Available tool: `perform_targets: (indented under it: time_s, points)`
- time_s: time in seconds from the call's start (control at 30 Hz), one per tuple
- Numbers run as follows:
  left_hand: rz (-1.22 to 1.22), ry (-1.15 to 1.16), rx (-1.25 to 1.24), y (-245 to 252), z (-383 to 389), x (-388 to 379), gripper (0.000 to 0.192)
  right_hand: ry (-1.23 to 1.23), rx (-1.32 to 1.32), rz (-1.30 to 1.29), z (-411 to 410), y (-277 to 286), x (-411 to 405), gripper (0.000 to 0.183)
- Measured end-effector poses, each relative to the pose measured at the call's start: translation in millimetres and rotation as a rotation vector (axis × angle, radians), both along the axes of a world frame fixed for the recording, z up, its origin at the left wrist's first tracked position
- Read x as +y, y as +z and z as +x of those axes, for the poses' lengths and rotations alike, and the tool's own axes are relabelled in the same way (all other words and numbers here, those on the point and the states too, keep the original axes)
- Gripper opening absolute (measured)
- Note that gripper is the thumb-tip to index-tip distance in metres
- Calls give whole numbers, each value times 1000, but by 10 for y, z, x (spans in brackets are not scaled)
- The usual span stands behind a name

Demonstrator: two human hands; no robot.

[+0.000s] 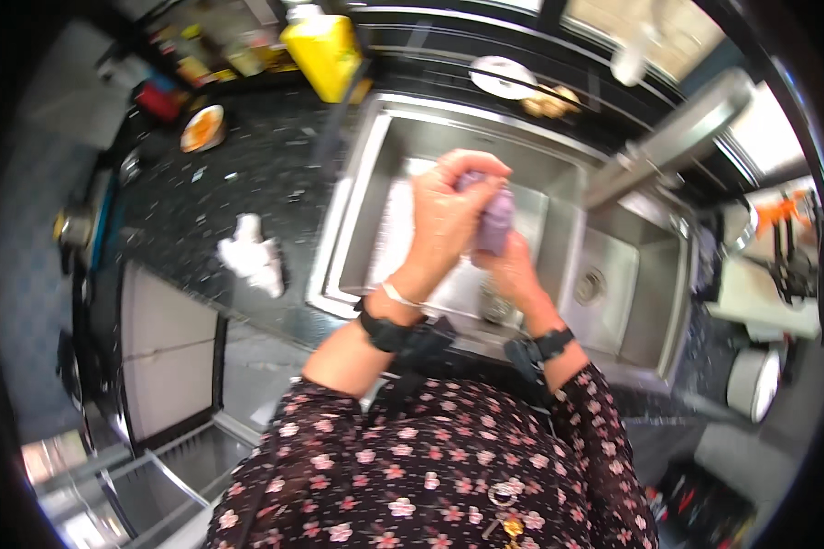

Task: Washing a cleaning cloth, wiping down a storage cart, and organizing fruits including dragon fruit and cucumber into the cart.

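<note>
Both my hands are raised over the large basin of a stainless steel double sink (pixel 364 199). Between them is a bunched purple cloth (pixel 498 219). My left hand (pixel 446 199) grips its upper end, with thumb and fingers closed around it. My right hand (pixel 511 267) holds the lower end, its fingers partly hidden behind the cloth. The sink's smaller basin (pixel 608 281) lies to the right. A crumpled white cloth (pixel 253 254) rests on the dark speckled counter (pixel 275 178) to the left of the sink.
A thick metal faucet (pixel 673 147) reaches in from the upper right. Behind the sink stand a yellow container (pixel 324 55), a white plate (pixel 502 77) and what looks like ginger root (pixel 551 101). A small bowl of orange food (pixel 204 129) sits at the left. A dish rack area lies right.
</note>
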State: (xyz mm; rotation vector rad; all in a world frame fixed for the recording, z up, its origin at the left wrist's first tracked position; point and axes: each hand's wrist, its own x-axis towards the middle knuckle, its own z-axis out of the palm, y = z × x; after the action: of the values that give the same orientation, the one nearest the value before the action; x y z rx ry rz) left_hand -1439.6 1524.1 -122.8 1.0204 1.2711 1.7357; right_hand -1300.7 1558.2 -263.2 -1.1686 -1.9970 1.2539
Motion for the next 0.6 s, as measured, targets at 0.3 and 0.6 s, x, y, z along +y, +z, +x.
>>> perform_targets:
  time_s: [0.3,0.6]
  points:
    - [-630,292,-542,-1336,-530,-325,59,-51,-269,178,-34,470,2,31]
    - [-505,-527,-1519,-1759,49,-407,73,333,-307,506,-421,774,-488,41]
